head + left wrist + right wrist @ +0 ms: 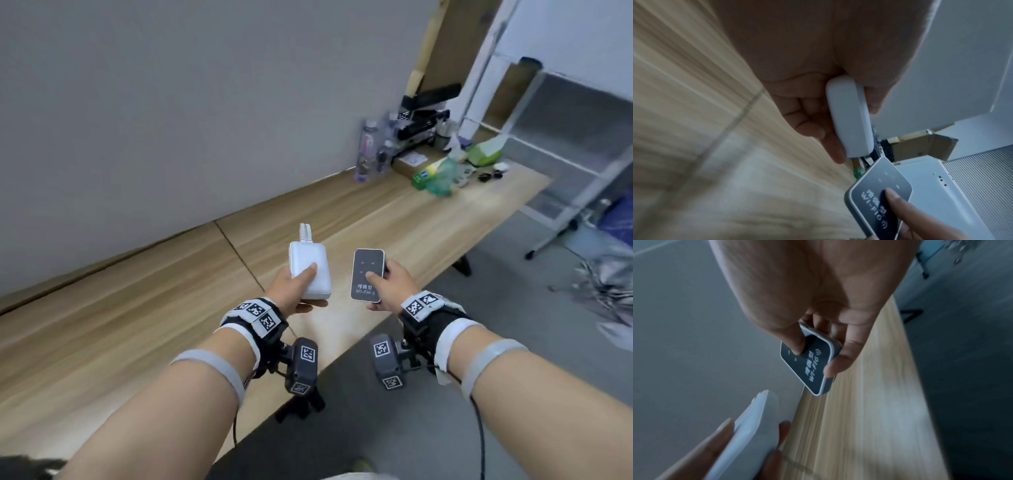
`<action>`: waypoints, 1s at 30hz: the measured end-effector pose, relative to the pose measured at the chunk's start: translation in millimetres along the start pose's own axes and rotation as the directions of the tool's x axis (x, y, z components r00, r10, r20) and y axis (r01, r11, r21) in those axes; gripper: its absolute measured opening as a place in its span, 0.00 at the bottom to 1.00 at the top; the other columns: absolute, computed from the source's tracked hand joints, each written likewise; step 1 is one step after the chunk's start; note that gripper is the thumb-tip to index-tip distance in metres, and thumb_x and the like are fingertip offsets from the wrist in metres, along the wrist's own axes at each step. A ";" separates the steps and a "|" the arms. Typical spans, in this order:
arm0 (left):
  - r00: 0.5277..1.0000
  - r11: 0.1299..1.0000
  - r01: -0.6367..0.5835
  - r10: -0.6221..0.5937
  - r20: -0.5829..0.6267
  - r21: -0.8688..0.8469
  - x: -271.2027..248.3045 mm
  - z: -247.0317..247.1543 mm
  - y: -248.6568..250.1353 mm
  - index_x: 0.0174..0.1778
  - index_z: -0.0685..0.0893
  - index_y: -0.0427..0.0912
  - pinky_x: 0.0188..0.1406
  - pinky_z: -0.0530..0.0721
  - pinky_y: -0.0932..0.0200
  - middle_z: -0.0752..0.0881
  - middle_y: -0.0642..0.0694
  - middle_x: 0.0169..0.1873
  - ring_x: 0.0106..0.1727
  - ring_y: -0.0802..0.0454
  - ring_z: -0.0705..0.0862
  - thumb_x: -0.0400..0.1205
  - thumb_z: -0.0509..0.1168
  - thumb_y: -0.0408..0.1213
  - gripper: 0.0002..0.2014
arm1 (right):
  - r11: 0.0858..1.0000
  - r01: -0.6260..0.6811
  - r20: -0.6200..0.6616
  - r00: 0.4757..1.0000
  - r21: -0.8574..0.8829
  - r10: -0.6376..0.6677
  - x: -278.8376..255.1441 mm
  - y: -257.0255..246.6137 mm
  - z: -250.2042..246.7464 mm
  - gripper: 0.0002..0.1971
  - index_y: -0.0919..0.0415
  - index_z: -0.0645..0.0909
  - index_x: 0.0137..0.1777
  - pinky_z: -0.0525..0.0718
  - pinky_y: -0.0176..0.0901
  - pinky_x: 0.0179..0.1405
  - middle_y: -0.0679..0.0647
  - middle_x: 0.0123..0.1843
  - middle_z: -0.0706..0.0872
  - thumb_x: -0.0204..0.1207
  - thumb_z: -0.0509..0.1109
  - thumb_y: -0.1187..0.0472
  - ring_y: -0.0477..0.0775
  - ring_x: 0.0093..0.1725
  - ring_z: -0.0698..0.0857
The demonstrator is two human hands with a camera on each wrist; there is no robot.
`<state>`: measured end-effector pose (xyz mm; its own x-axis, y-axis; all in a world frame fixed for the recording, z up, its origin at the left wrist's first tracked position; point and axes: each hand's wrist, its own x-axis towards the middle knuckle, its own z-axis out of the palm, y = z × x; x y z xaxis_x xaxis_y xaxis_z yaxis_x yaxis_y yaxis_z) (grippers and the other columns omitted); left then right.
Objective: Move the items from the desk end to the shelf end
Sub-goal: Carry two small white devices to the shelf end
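My left hand (pixel 298 287) grips a white power bank (pixel 310 270) with a short white loop at its far end, thumb on top and fingers underneath. The same white power bank (pixel 849 120) shows edge-on in the left wrist view. My right hand (pixel 385 286) holds a flat black Wi-Fi device (pixel 368 275) with a silver rim, thumb pressed on its face. The black device (pixel 809 363) is pinched between thumb and fingers in the right wrist view. Both items hang side by side above the long wooden desk (pixel 154 325).
At the desk's far end stand several plastic bottles (pixel 368 150), a cardboard box (pixel 416 161), green bags (pixel 442 178) and black gear (pixel 424 113). A metal shelf frame (pixel 582 137) rises beyond. Grey floor (pixel 513 308) lies to the right of the desk edge.
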<state>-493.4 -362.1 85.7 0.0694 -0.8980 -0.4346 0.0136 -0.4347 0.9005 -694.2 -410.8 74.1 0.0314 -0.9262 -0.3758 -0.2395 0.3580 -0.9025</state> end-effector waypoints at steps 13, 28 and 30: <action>0.978 0.988 0.106 -0.082 0.194 -0.117 132.1 232.3 57.3 0.75 0.68 0.41 0.36 0.92 0.47 0.82 0.32 0.67 0.55 0.27 0.89 0.85 0.69 0.39 0.24 | 0.999 -0.022 -0.278 0.960 0.025 0.028 87.8 19.7 -251.5 0.09 0.51 0.75 0.54 0.86 0.45 0.23 0.55 0.60 0.86 0.80 0.69 0.64 0.59 0.52 0.89; 0.973 0.983 0.181 -0.178 0.150 -0.004 364.6 390.1 103.4 0.62 0.79 0.43 0.47 0.85 0.49 0.86 0.39 0.59 0.52 0.42 0.86 0.83 0.70 0.34 0.13 | 0.981 -0.130 -0.207 0.973 -0.143 0.098 316.9 -6.3 -400.3 0.16 0.56 0.73 0.65 0.87 0.42 0.21 0.56 0.62 0.86 0.80 0.69 0.67 0.59 0.49 0.90; 0.967 0.977 0.212 -0.207 0.148 -0.017 382.6 398.3 112.1 0.59 0.79 0.44 0.46 0.85 0.49 0.86 0.40 0.57 0.51 0.43 0.86 0.83 0.70 0.32 0.11 | 0.978 -0.154 -0.184 0.975 -0.141 0.127 337.5 -7.2 -412.0 0.18 0.57 0.73 0.68 0.87 0.41 0.21 0.55 0.62 0.86 0.80 0.68 0.67 0.58 0.49 0.90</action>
<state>-862.6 -781.6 13.2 -0.0838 -0.7885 -0.6093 0.0453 -0.6139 0.7881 -1081.7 -774.7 40.6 -0.1780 -0.8792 -0.4419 -0.3755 0.4758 -0.7954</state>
